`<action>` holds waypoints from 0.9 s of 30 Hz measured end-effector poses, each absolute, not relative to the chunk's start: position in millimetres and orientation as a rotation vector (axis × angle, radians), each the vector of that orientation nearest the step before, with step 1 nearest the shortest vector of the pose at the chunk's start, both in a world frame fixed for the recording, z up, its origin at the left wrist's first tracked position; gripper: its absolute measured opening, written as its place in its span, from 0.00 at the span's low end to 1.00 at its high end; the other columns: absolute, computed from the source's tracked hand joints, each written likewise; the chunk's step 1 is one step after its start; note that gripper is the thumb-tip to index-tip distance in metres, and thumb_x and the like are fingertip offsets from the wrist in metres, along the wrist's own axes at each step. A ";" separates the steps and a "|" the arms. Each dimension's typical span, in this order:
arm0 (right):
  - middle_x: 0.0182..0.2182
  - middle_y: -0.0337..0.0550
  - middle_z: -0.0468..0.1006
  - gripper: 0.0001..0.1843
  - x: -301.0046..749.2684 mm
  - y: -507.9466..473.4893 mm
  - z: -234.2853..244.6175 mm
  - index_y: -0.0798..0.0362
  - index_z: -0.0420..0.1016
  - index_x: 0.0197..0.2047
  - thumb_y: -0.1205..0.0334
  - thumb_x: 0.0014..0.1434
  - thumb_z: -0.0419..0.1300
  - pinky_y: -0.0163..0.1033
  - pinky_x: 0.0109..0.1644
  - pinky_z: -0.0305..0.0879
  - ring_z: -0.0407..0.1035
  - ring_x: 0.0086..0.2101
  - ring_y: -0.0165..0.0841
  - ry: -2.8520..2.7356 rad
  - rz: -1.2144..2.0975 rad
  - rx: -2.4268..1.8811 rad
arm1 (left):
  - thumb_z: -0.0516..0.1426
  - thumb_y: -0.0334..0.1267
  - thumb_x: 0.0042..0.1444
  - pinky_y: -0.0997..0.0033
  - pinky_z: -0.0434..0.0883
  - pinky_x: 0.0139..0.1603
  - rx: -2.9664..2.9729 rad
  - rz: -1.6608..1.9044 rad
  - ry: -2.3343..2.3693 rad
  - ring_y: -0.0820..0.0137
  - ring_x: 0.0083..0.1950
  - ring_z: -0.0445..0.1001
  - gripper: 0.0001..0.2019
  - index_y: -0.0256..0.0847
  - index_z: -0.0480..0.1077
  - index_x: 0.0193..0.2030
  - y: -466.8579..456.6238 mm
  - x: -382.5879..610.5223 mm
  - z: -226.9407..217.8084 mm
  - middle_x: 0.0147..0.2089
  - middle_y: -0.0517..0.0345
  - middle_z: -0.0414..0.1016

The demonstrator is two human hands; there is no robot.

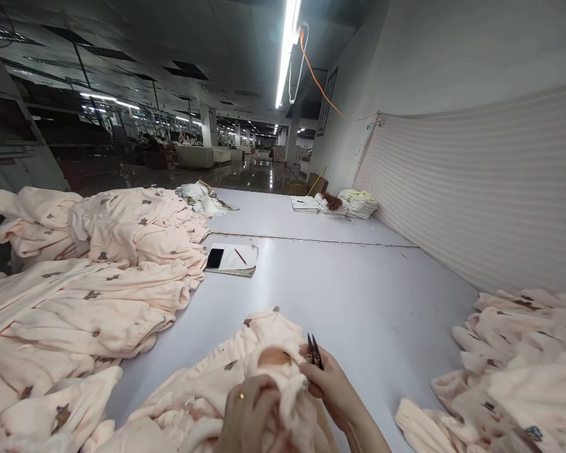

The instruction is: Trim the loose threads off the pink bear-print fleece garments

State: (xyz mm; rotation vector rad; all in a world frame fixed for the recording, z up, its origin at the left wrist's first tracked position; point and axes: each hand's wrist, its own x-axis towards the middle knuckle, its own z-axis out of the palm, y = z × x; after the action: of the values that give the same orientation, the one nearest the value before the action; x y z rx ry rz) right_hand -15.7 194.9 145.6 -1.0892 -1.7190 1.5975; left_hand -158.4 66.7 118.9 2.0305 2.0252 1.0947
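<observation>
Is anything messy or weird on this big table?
Mostly no. The pink fleece pieces sit in rumpled heaps on the left and on the right, not folded. An orange cord dangles loose from the ceiling light. The left hand grips the fleece piece and the right hand holds small snips.

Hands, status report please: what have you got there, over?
Left hand gripping the peach fleece garment. Right hand holding thread snips, blades up. Table ahead bare; fleece piles at both sides.
</observation>
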 end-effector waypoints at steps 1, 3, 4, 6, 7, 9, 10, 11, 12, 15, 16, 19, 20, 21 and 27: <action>0.21 0.27 0.54 0.14 -12.5 191.7 146.9 0.54 0.65 0.40 0.55 0.54 0.56 0.28 0.19 0.43 0.43 0.18 0.21 -1.693 1.673 -1.055 | 0.56 0.41 0.54 0.56 0.62 0.53 1.947 1.220 2.049 0.56 0.54 0.67 0.13 0.45 0.68 0.47 68.9 -161.0 127.7 0.53 0.48 0.70; 0.19 0.26 0.53 0.19 -10.3 184.9 147.8 0.55 0.65 0.43 0.50 0.56 0.57 0.28 0.19 0.38 0.39 0.16 0.19 -1.583 1.831 -0.971 | 0.51 0.39 0.57 0.55 0.61 0.58 1.808 1.369 2.057 0.56 0.59 0.64 0.16 0.44 0.65 0.52 74.6 -165.8 144.6 0.57 0.48 0.68; 0.18 0.25 0.53 0.20 -11.3 181.2 147.4 0.55 0.66 0.44 0.48 0.56 0.57 0.28 0.18 0.36 0.38 0.15 0.19 -1.508 1.906 -0.922 | 0.49 0.38 0.59 0.54 0.60 0.59 1.754 1.384 2.035 0.57 0.61 0.62 0.17 0.46 0.65 0.54 77.5 -167.7 151.8 0.58 0.50 0.68; 0.16 0.24 0.55 0.21 -16.5 173.6 145.5 0.55 0.65 0.46 0.48 0.57 0.58 0.28 0.17 0.34 0.38 0.13 0.18 -1.337 2.006 -0.828 | 0.48 0.38 0.59 0.51 0.56 0.63 1.683 1.339 1.963 0.58 0.65 0.59 0.19 0.50 0.65 0.56 81.9 -170.4 161.9 0.60 0.56 0.69; 0.15 0.24 0.57 0.21 -19.8 169.8 144.8 0.55 0.65 0.47 0.49 0.57 0.59 0.28 0.16 0.34 0.39 0.13 0.18 -1.269 2.027 -0.792 | 0.49 0.37 0.58 0.50 0.55 0.65 1.647 1.305 1.934 0.58 0.66 0.57 0.20 0.51 0.64 0.57 82.8 -171.5 164.6 0.61 0.57 0.68; 0.16 0.25 0.60 0.20 -25.6 162.7 144.9 0.53 0.64 0.47 0.49 0.57 0.59 0.27 0.15 0.37 0.41 0.13 0.19 -1.194 2.020 -0.751 | 0.52 0.36 0.54 0.50 0.52 0.67 1.573 1.211 1.866 0.58 0.68 0.53 0.25 0.50 0.61 0.60 82.0 -174.4 166.7 0.65 0.57 0.62; 0.16 0.25 0.60 0.20 -27.6 159.5 146.1 0.52 0.64 0.47 0.48 0.57 0.59 0.27 0.15 0.38 0.42 0.13 0.19 -1.173 2.022 -0.737 | 0.54 0.35 0.52 0.51 0.51 0.67 1.529 1.152 1.819 0.57 0.69 0.52 0.28 0.49 0.60 0.62 80.4 -176.5 166.8 0.67 0.55 0.59; 0.16 0.25 0.60 0.21 -28.6 156.3 148.0 0.51 0.63 0.47 0.47 0.57 0.59 0.26 0.16 0.39 0.43 0.13 0.19 -1.168 2.029 -0.727 | 0.55 0.34 0.51 0.53 0.52 0.67 1.475 1.092 1.761 0.57 0.69 0.52 0.31 0.47 0.58 0.63 78.4 -179.2 166.8 0.68 0.54 0.56; 0.16 0.25 0.60 0.21 -28.7 153.3 150.5 0.51 0.63 0.47 0.46 0.57 0.59 0.26 0.16 0.40 0.43 0.14 0.20 -1.176 2.039 -0.725 | 0.56 0.34 0.50 0.54 0.54 0.67 1.406 1.036 1.701 0.57 0.68 0.54 0.32 0.47 0.57 0.64 76.2 -182.2 167.0 0.68 0.53 0.56; 0.19 0.29 0.63 0.21 -24.4 144.9 159.3 0.49 0.64 0.46 0.45 0.55 0.61 0.27 0.21 0.49 0.52 0.18 0.22 -1.226 2.007 -0.756 | 0.59 0.37 0.50 0.57 0.62 0.60 1.196 0.900 1.541 0.57 0.59 0.66 0.34 0.46 0.55 0.65 69.2 -191.2 170.0 0.60 0.51 0.67; 0.22 0.30 0.64 0.21 -22.0 142.4 161.7 0.49 0.65 0.45 0.46 0.54 0.63 0.28 0.24 0.53 0.55 0.21 0.23 -1.259 1.978 -0.771 | 0.59 0.40 0.51 0.58 0.64 0.58 1.139 0.887 1.489 0.58 0.56 0.68 0.34 0.46 0.55 0.65 67.2 -193.1 171.2 0.57 0.52 0.70; 0.25 0.32 0.63 0.22 -15.2 136.3 165.6 0.48 0.66 0.45 0.45 0.52 0.64 0.30 0.30 0.56 0.58 0.26 0.26 -1.374 1.944 -0.766 | 0.60 0.45 0.52 0.65 0.65 0.53 1.094 0.938 1.350 0.60 0.51 0.70 0.24 0.41 0.68 0.55 61.9 -193.0 172.2 0.48 0.54 0.75; 0.26 0.32 0.63 0.22 -13.7 134.6 166.0 0.48 0.66 0.45 0.45 0.53 0.63 0.31 0.30 0.56 0.57 0.26 0.26 -1.405 1.951 -0.765 | 0.59 0.46 0.53 0.67 0.66 0.50 1.093 0.971 1.327 0.61 0.49 0.71 0.19 0.38 0.72 0.48 60.3 -191.2 171.4 0.44 0.55 0.76; 0.26 0.32 0.62 0.22 -12.6 132.8 166.1 0.48 0.66 0.45 0.44 0.54 0.62 0.31 0.30 0.55 0.57 0.26 0.26 -1.431 1.957 -0.768 | 0.58 0.46 0.54 0.68 0.67 0.45 1.085 0.993 1.321 0.62 0.44 0.71 0.16 0.36 0.74 0.42 58.5 -188.8 170.2 0.38 0.56 0.76; 0.25 0.32 0.65 0.18 -12.1 119.6 170.9 0.48 0.65 0.45 0.52 0.54 0.62 0.31 0.30 0.54 0.57 0.25 0.26 -1.553 1.965 -0.709 | 0.58 0.47 0.53 0.66 0.64 0.47 1.133 1.240 1.336 0.63 0.47 0.67 0.17 0.43 0.67 0.48 43.8 -174.1 175.5 0.44 0.56 0.70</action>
State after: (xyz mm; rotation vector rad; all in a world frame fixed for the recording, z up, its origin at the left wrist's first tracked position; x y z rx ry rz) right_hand -12.1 119.6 170.9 -0.7092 -1.5533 1.9647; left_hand -174.1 43.8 175.5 1.1326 1.3357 1.2399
